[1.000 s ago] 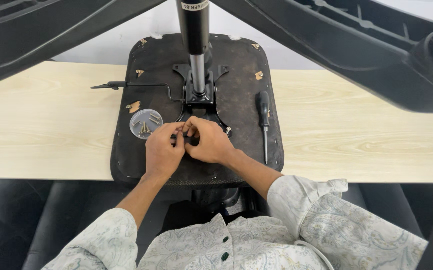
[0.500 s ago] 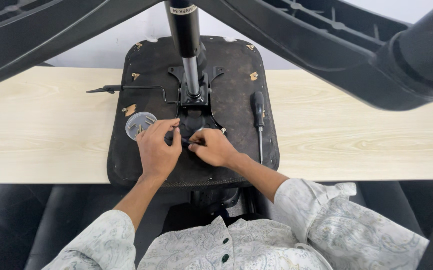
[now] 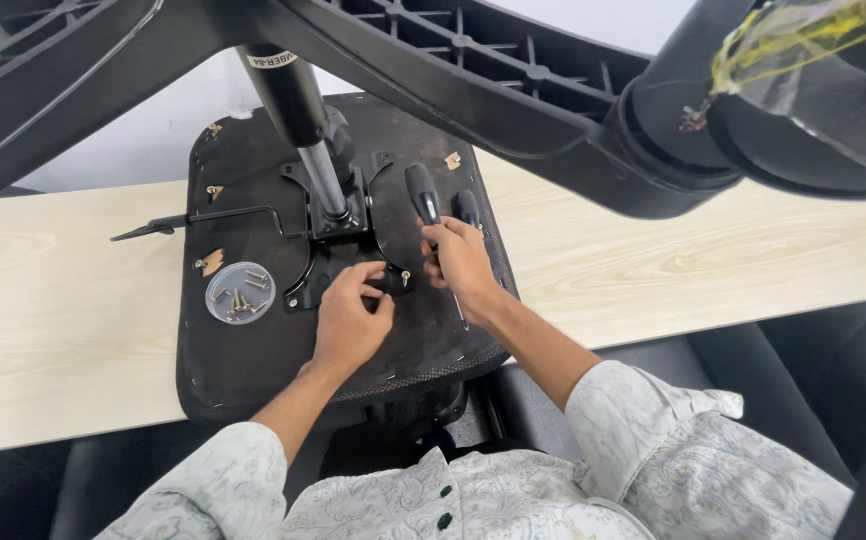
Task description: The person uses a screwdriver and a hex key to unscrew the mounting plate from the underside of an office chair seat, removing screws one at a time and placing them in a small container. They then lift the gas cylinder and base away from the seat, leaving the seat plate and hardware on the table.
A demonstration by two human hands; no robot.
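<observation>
screwdriver (image 3: 423,198) with glossy black handle stands at frame centre, gripped by the right hand (image 3: 461,262), fingers curled shut; left hand (image 3: 350,318) pinches a small black part (image 3: 390,284) on the rough black seat underside (image 3: 253,350); clear round lid of screws (image 3: 240,292) centre-left; white label band on gas cylinder (image 3: 293,90) up top.

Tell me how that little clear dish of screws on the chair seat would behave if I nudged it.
The clear dish looks thin and shallow, so it is probably light and would slide easily. The screws lie loose inside and would likely rattle or spill if it tipped. It rests flat on the upturned seat, so rolling seems unlikely.
</observation>
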